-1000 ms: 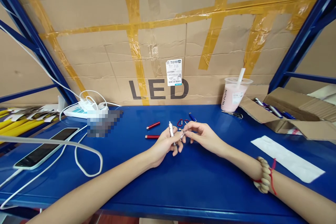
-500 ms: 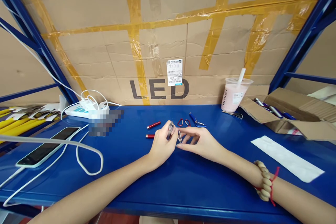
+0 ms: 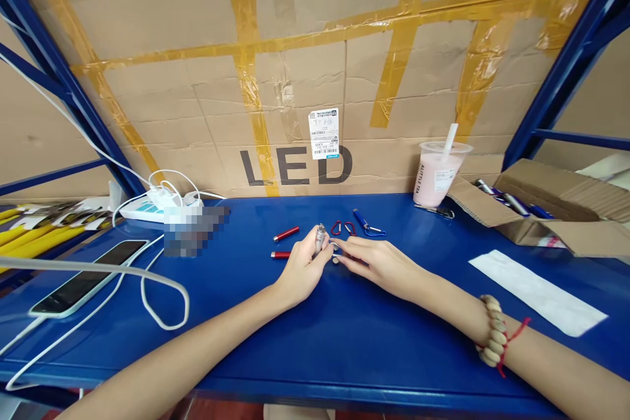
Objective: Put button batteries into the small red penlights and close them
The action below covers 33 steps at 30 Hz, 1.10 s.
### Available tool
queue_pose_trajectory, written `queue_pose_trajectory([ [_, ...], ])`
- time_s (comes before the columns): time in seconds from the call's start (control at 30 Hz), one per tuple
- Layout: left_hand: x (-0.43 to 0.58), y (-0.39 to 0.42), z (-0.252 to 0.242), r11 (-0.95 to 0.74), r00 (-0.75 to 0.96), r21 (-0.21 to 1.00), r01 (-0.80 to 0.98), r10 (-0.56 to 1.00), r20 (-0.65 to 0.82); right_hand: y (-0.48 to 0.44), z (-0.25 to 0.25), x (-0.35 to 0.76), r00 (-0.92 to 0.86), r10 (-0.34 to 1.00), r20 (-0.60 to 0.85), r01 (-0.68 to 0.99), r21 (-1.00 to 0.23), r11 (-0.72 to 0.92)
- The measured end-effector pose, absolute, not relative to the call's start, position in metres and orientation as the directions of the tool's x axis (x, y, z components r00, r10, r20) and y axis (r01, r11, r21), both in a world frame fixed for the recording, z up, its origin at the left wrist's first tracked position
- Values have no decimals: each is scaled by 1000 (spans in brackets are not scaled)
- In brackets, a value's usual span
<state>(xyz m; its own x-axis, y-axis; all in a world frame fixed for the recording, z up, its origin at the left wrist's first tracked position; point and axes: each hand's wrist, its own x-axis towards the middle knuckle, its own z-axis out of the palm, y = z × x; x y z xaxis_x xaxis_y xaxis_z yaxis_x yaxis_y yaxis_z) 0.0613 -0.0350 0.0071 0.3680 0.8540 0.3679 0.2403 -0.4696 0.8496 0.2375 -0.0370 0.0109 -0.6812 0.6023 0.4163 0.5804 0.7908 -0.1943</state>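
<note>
My left hand [image 3: 301, 270] is closed around a slim silver metal tube [image 3: 320, 236], which looks like a small penlight; its end pokes up above the fingers. A curved silver piece, apparently a carabiner [image 3: 335, 245], shows between the two hands. My right hand [image 3: 381, 264] is stretched toward it, fingers apart, fingertips close to or touching the curved piece. Just below those fingertips is a small round silvery disc [image 3: 335, 261], too small to identify surely. Two red tubes [image 3: 286, 234] lie left of the hands, one partly hidden by my left hand.
Behind the hands lie two small red carabiners [image 3: 336, 228] and a blue penlight [image 3: 361, 218] with a blue clip. A pink drink cup [image 3: 440, 174], an open cardboard box [image 3: 536, 200] and a white paper strip [image 3: 539, 292] are right. A phone [image 3: 88, 279] and white cables [image 3: 165, 321] lie left.
My right fingers have opened from a pinch on the silver carabiner and turned palm-down. The small disc now shows below them. My left hand keeps its hold on the silver penlight.
</note>
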Motion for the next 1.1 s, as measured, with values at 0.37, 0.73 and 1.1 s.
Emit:
queue_pose_trajectory([
  [0.37,63,-37,7,-420,394,894,155,856,334,-36,10,237,-640,594,487,533,-275,800],
  [0.73,64,-42,6,-408,571,904,128,776,269,-33,11,241,-419,552,721,538,-293,790],
  [1.1,66,-41,-1,-407,530,905,123,798,287,-32,7,240,-502,569,652,523,-295,799],
])
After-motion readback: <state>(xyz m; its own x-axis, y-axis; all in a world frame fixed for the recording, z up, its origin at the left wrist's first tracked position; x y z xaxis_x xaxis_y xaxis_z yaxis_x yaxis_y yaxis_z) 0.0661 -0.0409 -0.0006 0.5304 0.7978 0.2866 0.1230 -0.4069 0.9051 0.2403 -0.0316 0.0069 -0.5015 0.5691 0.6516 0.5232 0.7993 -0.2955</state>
